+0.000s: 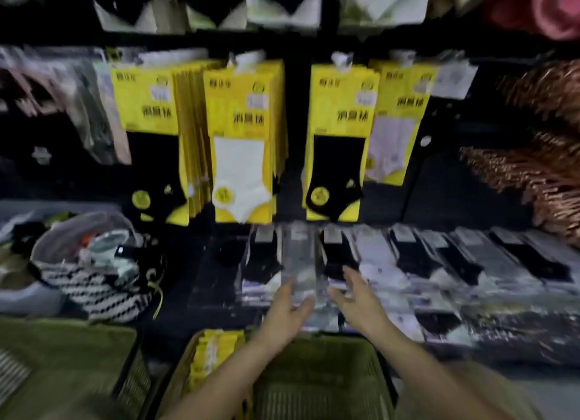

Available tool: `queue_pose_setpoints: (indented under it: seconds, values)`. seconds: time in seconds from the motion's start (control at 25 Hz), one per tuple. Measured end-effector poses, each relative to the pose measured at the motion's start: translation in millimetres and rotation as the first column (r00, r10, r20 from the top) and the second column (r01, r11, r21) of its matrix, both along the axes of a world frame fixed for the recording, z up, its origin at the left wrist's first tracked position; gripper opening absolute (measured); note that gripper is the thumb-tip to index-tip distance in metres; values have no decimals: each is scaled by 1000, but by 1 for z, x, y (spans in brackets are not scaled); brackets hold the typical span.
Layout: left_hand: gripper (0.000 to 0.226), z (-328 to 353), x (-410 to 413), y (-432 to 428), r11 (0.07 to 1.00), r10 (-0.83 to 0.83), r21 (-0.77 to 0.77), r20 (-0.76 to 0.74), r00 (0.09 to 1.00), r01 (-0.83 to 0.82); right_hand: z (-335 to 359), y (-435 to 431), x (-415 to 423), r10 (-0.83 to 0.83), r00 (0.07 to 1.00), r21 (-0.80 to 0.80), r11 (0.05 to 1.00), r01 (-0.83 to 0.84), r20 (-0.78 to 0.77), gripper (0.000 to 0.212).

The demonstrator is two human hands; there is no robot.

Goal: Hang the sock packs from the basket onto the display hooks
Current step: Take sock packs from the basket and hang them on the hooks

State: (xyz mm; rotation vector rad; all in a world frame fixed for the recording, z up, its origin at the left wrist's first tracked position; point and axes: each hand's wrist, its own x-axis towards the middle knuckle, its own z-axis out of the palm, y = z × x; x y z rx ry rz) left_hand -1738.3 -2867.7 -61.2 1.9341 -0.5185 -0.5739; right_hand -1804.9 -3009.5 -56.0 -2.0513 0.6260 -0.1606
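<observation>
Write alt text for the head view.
The left hand and right hand reach over a green basket toward clear packs lying in a row on a dark shelf. Above hang yellow packs; spare packs stand at the basket's left side.

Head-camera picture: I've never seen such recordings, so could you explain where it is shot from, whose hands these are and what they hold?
There is no machine here. A person wears one camera on the head, looking down at their own bare hands. The left hand and right hand reach out over a green plastic mesh basket with yellow card sock packs standing in it. Above, hanging yellow packs form rows. Between the hands lies a clear plastic-wrapped sock pack. The right hand is open; blur hides whether the left grips it.
</observation>
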Motion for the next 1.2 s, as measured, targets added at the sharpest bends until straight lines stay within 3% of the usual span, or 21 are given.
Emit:
queue_pose_setpoints:
  seconds: [0.2,0.32,0.44,0.64,0.84,0.92,1.04,1.2]
  values:
    - [40,-90,-17,104,961,224,179,-50,973,-212,-90,78,-13,139,961,74,989,-125,-239,54]
    - [46,-126,-16,154,884,401,305,-109,910,-353,-126,125,-3,187,930,115,981,-158,-317,58]
    - [54,-145,-13,172,844,502,319,-183,845,-432,-145,153,24,227,920,29,973,-230,-320,67]
    - [34,-162,-5,182,868,495,158,-207,844,-471,-173,171,69,204,931,-73,969,-237,-304,66]
    - [34,-181,19,182,887,461,161,-255,850,-432,-205,183,85,174,929,125,982,-140,-328,98]
    - [34,-187,24,180,886,462,167,-256,849,-432,-213,187,89,157,919,46,988,-151,-362,103]
    - [38,-196,28,177,872,489,187,-285,824,-453,-224,195,84,126,875,-207,947,-247,-467,93]
    - [43,-201,29,174,854,520,225,-312,795,-470,-223,197,74,183,885,-69,970,-234,-428,79]
